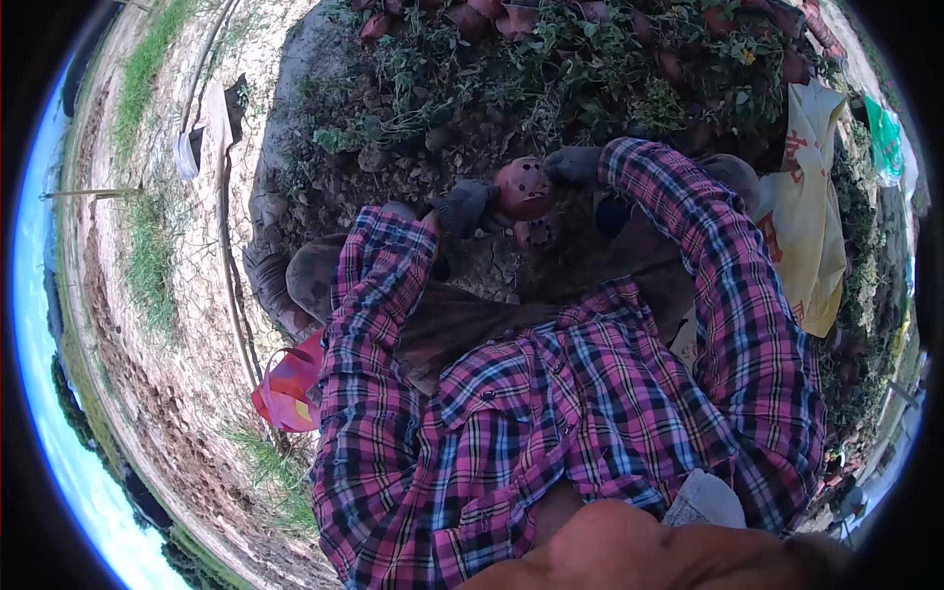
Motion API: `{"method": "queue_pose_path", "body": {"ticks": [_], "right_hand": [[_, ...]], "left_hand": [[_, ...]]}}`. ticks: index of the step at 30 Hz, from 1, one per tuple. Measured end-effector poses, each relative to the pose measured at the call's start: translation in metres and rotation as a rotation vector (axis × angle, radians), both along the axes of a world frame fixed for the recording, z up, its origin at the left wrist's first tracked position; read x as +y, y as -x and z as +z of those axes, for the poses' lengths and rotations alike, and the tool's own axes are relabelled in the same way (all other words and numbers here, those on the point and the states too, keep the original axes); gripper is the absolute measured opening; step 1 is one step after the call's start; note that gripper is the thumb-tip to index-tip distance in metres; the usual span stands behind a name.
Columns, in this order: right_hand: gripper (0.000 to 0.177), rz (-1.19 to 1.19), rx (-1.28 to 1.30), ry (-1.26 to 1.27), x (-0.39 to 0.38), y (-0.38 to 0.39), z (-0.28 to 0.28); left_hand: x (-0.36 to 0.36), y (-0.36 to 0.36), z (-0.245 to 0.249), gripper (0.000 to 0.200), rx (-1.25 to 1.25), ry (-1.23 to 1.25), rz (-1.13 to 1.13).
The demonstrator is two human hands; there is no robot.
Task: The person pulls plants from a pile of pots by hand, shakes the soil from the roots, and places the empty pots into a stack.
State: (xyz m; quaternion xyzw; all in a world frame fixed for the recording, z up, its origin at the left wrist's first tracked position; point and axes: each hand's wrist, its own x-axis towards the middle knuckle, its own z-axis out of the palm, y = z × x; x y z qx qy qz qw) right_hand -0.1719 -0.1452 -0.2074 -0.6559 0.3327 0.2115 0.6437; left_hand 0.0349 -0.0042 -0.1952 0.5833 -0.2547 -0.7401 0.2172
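Between my two gloved hands is a reddish-brown pot (523,189) with small holes in its base. My left hand (464,207), in a dark glove, is closed on the pot's left side. From the upper right, my right hand (572,167), also gloved, has its fingers on the pot's other side. A second reddish pot (535,234) with holes lies just below the first, close to my lap. Dry, cracked soil (487,270) shows beneath them. The fingertips are small and dark in this view.
Green weeds (413,88) and more reddish pots (516,22) lie ahead. A yellowish printed sack (811,216) is at the right, a green bag (883,143) beyond it. A pink bag (293,385) sits at the left, near a long hose (224,211).
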Motion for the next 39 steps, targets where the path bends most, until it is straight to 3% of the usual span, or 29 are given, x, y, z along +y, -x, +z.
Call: {"method": "queue_pose_path", "body": {"ticks": [1, 2, 4, 6, 7, 11, 12, 14, 15, 17, 20, 21, 24, 27, 29, 32, 34, 36, 39], "right_hand": [[0.028, 0.064, 0.105, 0.05, 0.009, 0.012, -0.014], [0.027, 0.171, 0.062, 0.181, 0.019, 0.026, -0.043], [0.024, 0.288, 0.06, 0.408, 0.047, 0.041, -0.089], [0.022, 0.295, 0.142, 0.607, 0.075, 0.05, -0.111], [0.022, 0.292, 0.152, 0.621, 0.083, 0.052, -0.119], [0.021, 0.183, 0.294, 0.669, 0.098, 0.046, -0.125], [0.02, 0.123, 0.358, 0.679, 0.102, 0.045, -0.121], [0.021, -0.029, 0.289, 0.753, 0.109, 0.056, -0.166], [0.022, 0.016, 0.309, 0.745, 0.11, 0.053, -0.145], [0.022, -0.004, 0.259, 0.748, 0.114, 0.063, -0.161], [0.022, 0.006, 0.305, 0.69, 0.104, 0.049, -0.163], [0.022, 0.084, 0.322, 0.67, 0.102, 0.046, -0.145], [0.025, 0.116, 0.306, 0.639, 0.103, 0.05, -0.127], [0.028, -0.042, 0.248, 0.711, 0.111, 0.058, -0.127], [0.033, -0.228, 0.225, 0.763, 0.116, 0.057, -0.134], [0.034, -0.73, 0.16, 0.611, 0.12, 0.049, -0.16], [0.034, -0.696, 0.084, 0.214, 0.095, 0.036, -0.135], [0.037, -0.594, -0.085, -0.004, 0.071, 0.02, -0.134], [0.038, -0.697, -0.185, 0.003, 0.065, 0.004, -0.127]], "left_hand": [[0.01, 0.01, -0.02, 0.029, 0.02, -0.082, -0.006], [0.017, 0.016, -0.039, 0.027, -0.266, 0.345, -0.403], [0.032, 0.027, -0.095, 0.026, -0.573, 0.583, -0.714], [0.043, 0.042, -0.146, 0.028, -0.61, 0.204, -0.557], [0.041, 0.054, -0.14, 0.028, -0.774, 0.21, -0.573], [0.027, 0.065, -0.128, 0.03, -0.866, 0.132, -0.511], [0.031, 0.072, -0.141, 0.029, -0.908, 0.166, -0.528], [0.032, 0.077, -0.177, 0.027, -1.006, 0.255, -0.546], [0.028, 0.076, -0.162, 0.028, -0.978, 0.195, -0.547], [0.022, 0.077, -0.098, 0.031, -0.918, 0.06, -0.536], [0.007, 0.077, -0.075, 0.04, -1.005, 0.065, -0.285], [-0.001, 0.078, -0.049, 0.047, -0.935, 0.193, -0.362], [0.003, 0.101, -0.039, 0.05, -0.538, 0.357, -0.63], [0.034, 0.131, -0.053, 0.057, -0.898, 0.348, -0.404], [0.035, 0.12, -0.065, 0.062, -0.85, 0.398, -0.414], [0.035, 0.092, -0.073, 0.069, -0.784, 0.482, -0.321], [0.02, 0.068, -0.064, 0.073, -0.786, 0.474, -0.279], [0.0, 0.049, -0.047, 0.075, -0.816, 0.376, -0.298], [-0.024, 0.042, -0.012, 0.079, -0.861, 0.373, -0.343]]}}
